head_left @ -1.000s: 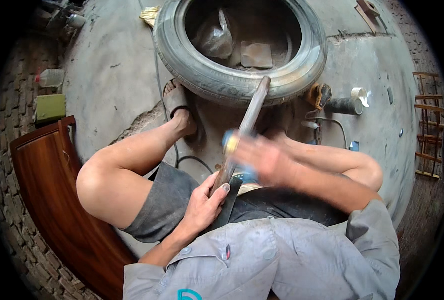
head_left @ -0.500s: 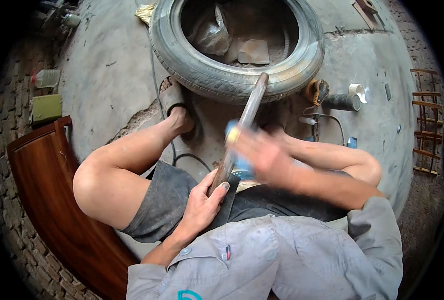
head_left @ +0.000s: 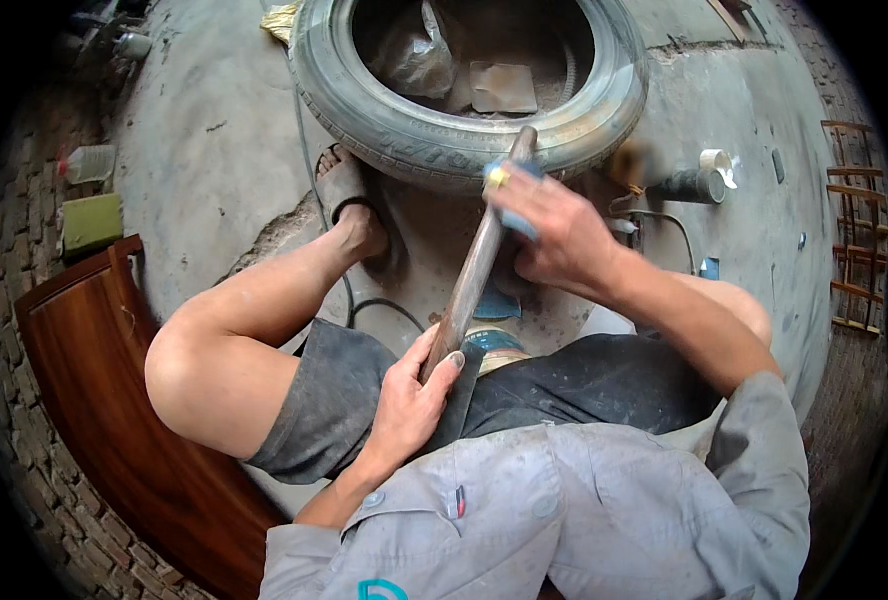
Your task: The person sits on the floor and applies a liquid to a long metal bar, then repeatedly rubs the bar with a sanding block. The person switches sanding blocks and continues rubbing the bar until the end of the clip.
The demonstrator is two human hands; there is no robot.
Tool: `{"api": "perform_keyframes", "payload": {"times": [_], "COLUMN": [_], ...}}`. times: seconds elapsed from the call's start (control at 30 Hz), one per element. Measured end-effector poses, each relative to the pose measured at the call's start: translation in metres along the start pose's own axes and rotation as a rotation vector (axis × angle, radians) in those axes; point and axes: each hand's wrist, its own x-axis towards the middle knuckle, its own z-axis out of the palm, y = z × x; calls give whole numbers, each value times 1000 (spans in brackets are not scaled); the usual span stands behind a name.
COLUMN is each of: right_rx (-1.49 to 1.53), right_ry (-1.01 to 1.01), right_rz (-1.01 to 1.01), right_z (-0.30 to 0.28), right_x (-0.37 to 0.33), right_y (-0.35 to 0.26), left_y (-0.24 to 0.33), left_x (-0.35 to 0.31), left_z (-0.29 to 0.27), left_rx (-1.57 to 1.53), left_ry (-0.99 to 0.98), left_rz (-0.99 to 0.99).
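Note:
A long, slightly curved wooden rod (head_left: 474,268) slants from my lap up to the near rim of a tyre (head_left: 414,138), where its far end rests on or just above the rubber; I cannot tell which. My left hand (head_left: 412,392) is closed around its near end, thumb on top. Higher up, my right hand (head_left: 567,235) presses a blue piece of what looks like sandpaper (head_left: 517,222) against the rod near its far end. Motion blurs the fingertips and a yellow spot there.
Inside the tyre lie a clear plastic bag (head_left: 419,65) and a pale square sheet (head_left: 504,88). A power tool, partly blurred, and a dark cylinder (head_left: 692,186) are right of the tyre. A dark cable (head_left: 309,150) runs along the floor. A reddish-brown wooden panel (head_left: 114,390) stands at left.
My right hand has slid up the rod with the blue sandpaper, away from my lap toward the tyre. The left hand keeps its hold at the near end.

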Motion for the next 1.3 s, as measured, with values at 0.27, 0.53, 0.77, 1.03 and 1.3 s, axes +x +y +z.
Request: {"api": "perform_keyframes", "payload": {"times": [0.27,0.53,0.77,1.03,1.3], "right_rx": [-7,214,126,55,0], "right_ry": [-68,-15,19,108,161], "right_rz": [-202,-228,-62,177,248], "right_z": [7,27,25,21,22], "right_x": [-15,-34,-40,-12,2], "right_y": [-25,-75,-74,-5,20], "left_y": [-23,-25,10,12,-4], "left_x": [10,6,-2,-3,1], "left_z": [1,-2,0,1,9], "left_rx": [114,-30,-239,-194,-83], "left_ry": [68,31,-25,-54,17], "left_rz": [195,28,-219,-251,-75]}}
